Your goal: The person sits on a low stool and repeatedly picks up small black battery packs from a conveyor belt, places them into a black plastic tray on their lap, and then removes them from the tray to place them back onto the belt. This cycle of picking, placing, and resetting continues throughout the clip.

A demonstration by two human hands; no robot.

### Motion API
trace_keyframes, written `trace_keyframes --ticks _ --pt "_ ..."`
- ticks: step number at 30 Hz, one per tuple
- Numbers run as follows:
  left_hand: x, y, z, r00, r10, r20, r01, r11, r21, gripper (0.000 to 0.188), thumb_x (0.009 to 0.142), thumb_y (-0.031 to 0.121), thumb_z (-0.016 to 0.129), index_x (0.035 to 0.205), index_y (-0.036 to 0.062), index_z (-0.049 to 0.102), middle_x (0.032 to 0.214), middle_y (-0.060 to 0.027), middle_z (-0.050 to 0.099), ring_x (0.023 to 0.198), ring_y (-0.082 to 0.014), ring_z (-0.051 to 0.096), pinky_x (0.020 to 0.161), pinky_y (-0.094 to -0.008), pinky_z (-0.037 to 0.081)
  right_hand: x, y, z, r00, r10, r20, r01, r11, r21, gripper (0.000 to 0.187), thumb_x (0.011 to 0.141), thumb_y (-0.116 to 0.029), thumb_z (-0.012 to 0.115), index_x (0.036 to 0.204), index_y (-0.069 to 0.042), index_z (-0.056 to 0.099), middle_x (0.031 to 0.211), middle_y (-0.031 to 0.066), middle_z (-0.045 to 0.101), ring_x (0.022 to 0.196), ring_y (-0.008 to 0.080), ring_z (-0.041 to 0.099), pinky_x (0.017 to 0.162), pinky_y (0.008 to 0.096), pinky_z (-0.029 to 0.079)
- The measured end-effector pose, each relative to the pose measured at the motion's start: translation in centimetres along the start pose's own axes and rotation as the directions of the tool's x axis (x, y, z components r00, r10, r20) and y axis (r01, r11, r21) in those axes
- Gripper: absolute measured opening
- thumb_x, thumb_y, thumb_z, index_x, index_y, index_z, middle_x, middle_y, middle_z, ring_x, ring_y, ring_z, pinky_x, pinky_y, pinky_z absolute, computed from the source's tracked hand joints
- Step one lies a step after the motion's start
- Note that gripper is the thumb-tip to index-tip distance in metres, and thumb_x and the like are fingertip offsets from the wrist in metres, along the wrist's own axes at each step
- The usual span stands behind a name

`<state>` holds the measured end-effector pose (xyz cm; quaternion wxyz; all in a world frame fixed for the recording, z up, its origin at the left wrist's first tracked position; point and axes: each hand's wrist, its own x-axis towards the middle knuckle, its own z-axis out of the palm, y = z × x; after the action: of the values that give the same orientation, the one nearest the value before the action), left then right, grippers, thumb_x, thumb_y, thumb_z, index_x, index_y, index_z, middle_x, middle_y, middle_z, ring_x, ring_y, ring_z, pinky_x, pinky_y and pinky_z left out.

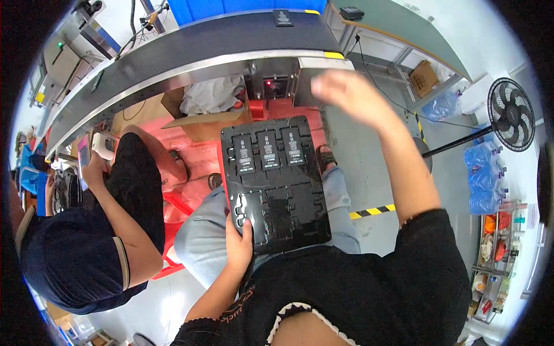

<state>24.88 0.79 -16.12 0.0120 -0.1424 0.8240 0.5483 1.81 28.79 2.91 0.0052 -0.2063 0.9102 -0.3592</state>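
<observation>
- So we've got the black plastic tray (297, 230) over our lap (202, 230), with three flat black pieces (269, 151) side by side in its far row.
- Our left hand (239, 243) is grasping the tray's left edge near the bottom corner, thumb on top.
- Our right hand (344, 93) is up by the right end of the conveyor (219, 39), pretty blurry, so we honestly can't tell if its fingers are clenched, loose or on something.
- Another flat black piece (283, 18) lies on the conveyor, toward its far right end.
- A co-worker (75, 254) sits close on our left, and a black fan (510, 109) stands off right.
</observation>
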Motion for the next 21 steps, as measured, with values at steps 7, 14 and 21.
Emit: trace_keyframes --ticks 7,14,21 --pt "-0.4 -1.2 0.3 0.998 -0.054 -0.035 0.057 0.994 0.097 0.06 0.089 0.03 0.055 0.132 -0.0058 0.033 0.123 -0.0301 0.048 0.114 -0.0413 0.048 0.098 -0.0422 0.036 20.0 4.7 -2.3 0.841 0.274 -0.467 -0.457 0.821 -0.342 0.049 0.084 -0.043 0.054 0.108 -0.001 0.064 0.111 0.0229 0.061 0.107 0.0362 0.059 0.093 0.0429 0.044" --pt "-0.2 0.6 -0.2 0.998 -0.06 0.006 0.059 0.991 0.122 0.061 0.089 0.029 0.056 0.134 -0.003 0.031 0.122 -0.0283 0.047 0.112 -0.0399 0.049 0.096 -0.043 0.038 26.2 15.8 -5.9 0.881 0.376 -0.287 -0.469 0.624 -0.625 0.046 0.081 -0.04 0.063 0.109 -0.004 0.062 0.099 0.012 0.065 0.09 0.028 0.061 0.08 0.0403 0.047" --pt "0.0 -0.1 0.0 0.999 -0.037 -0.014 0.038 0.992 0.123 0.059 0.089 0.029 0.056 0.133 -0.0034 0.034 0.122 -0.0283 0.048 0.113 -0.0412 0.048 0.096 -0.0427 0.038 14.7 7.3 -3.8 0.87 0.401 -0.285 -0.197 0.814 0.546 0.033 0.081 -0.035 0.068 0.063 -0.015 0.047 0.049 -0.0043 0.033 0.039 0.0088 0.027 0.039 0.0279 0.022"
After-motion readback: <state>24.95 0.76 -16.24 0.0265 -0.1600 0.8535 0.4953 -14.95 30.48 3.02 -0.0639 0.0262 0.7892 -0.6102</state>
